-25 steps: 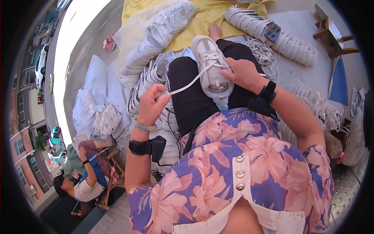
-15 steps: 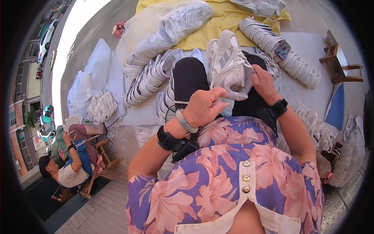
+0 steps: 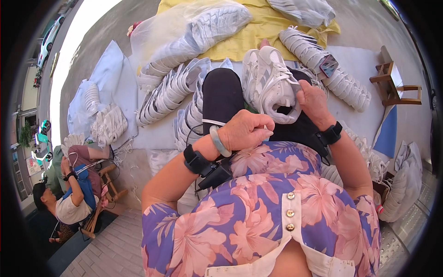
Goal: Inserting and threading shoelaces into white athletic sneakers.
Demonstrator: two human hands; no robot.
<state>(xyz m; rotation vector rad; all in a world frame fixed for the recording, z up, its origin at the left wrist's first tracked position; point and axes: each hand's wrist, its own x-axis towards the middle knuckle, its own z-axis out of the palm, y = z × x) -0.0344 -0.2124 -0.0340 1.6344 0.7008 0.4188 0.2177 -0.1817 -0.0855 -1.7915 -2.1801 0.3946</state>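
Note:
A white and grey sneaker (image 3: 276, 94) rests on my lap, its opening toward me and white laces crossing its front. My right hand (image 3: 314, 102) is closed on the right side of its collar. Against its left side lies a second white and grey sneaker (image 3: 251, 69). Just below the shoe's opening, my left hand (image 3: 247, 130) is closed, thumb against the curled fingers. A small pale tip shows at those fingers, too small to name. The left wrist wears a pale bangle (image 3: 218, 142).
Stacked rows of white shoe uppers (image 3: 171, 94) lie ahead on a pale sheet, some under clear plastic. A phone (image 3: 328, 66) sits on the right-hand row (image 3: 347, 87). Beyond are a yellow cloth (image 3: 263, 27) and a wooden stool (image 3: 392, 83). A seated person (image 3: 74, 198) works at left.
My left hand has gone from spread fingers to closed. The sneaker has tipped slightly, showing more of its opening, with my right hand still on its collar. The whole view has shifted a little.

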